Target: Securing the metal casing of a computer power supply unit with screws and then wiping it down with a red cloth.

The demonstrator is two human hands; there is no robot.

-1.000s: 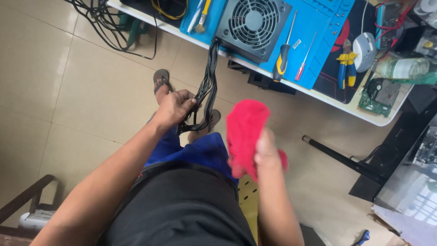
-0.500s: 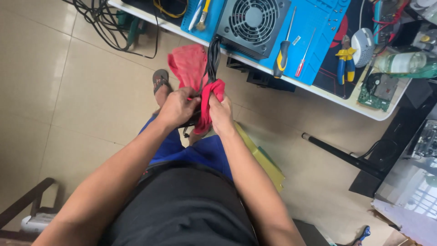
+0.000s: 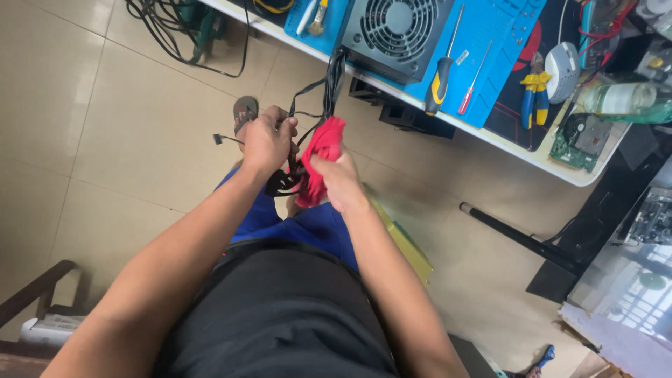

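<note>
From my remote seat, I see the left hand (image 3: 264, 140) closed around a bunch of black cables (image 3: 308, 119) that hang from the grey power supply unit (image 3: 395, 31) on the worktop (image 3: 560, 164), while the right hand (image 3: 336, 178) grips a red cloth (image 3: 322, 150) pressed against those cables, just above the lap. In my judgement, the chief risk is tugging: the cables run taut up to the unit at the worktop's edge, and a hard pull could drag it off. A loose connector (image 3: 218, 138) dangling left of the hands could also snag in the cloth. On the blue mat (image 3: 504, 42) lie a yellow-and-black screwdriver (image 3: 439, 73) and a thin red one (image 3: 470, 87); yellow-handled pliers (image 3: 535, 91) rest just beside it, near a round grey tape roll (image 3: 563, 66), a clear bottle (image 3: 619, 98) lying on its side, with its label too blurred to tell, and a green circuit board (image 3: 581, 143).
</note>
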